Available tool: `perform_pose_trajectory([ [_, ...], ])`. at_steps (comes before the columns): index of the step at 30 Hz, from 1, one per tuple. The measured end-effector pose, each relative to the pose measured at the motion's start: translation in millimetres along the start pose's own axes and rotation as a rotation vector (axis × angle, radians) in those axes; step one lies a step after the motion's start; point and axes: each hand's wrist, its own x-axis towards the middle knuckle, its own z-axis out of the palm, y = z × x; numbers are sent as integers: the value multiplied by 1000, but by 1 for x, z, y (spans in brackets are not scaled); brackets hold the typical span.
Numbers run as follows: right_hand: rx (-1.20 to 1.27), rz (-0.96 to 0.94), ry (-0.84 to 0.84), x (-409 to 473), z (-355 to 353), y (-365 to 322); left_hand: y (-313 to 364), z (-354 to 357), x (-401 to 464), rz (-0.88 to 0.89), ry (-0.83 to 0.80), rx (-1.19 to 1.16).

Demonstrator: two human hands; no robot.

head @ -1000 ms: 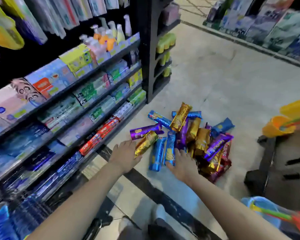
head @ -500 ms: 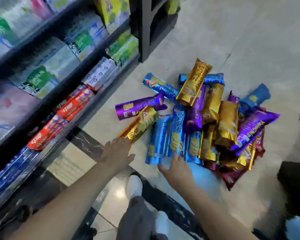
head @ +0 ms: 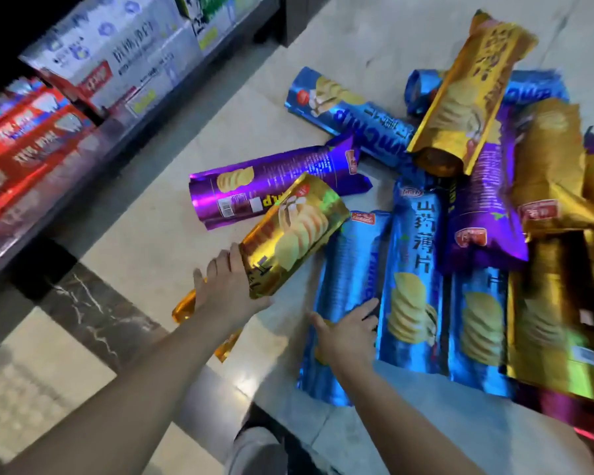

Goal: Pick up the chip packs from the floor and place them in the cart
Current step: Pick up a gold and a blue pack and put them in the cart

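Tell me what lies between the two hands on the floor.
In the head view, only bare pale floor shows between the left hand, on the gold pack, and the right hand, on the blue pack.

Left hand grips gold pack; right hand grips blue pack.

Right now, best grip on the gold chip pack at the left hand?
Wrap the gold chip pack round its near end, from its left edge, where the left hand sits. It's a narrow tube; its far end overlaps the purple pack.
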Motion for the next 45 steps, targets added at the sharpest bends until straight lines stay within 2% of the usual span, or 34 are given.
perform_pose_trajectory([
  [3, -9, -21, 86, 3, 8, 5, 2, 14, 7, -27, 69, -29],
  [7, 42, -70, 84, -2, -3, 10, 13, 17, -6, -38, 89, -146],
  [13, 70, -101, 65, -61, -61, 6, 25, -27, -83, -38, 73, -384],
  [19, 182, -124, 70, -196, -188, -26, 29, -176, -199, -77, 111, -535],
  [26, 260, -337, 101, -389, -377, -75, 34, -388, -374, -162, 209, -659],
  [32, 345, -564, 93, -534, -484, -100, 32, -507, -514, -137, 352, -844],
  [38, 282, -770, 45, -633, -513, -108, -1, -553, -613, -175, 591, -950],
  [45, 177, -980, -37, -735, -474, -107, -79, -540, -711, -338, 739, -998],
])
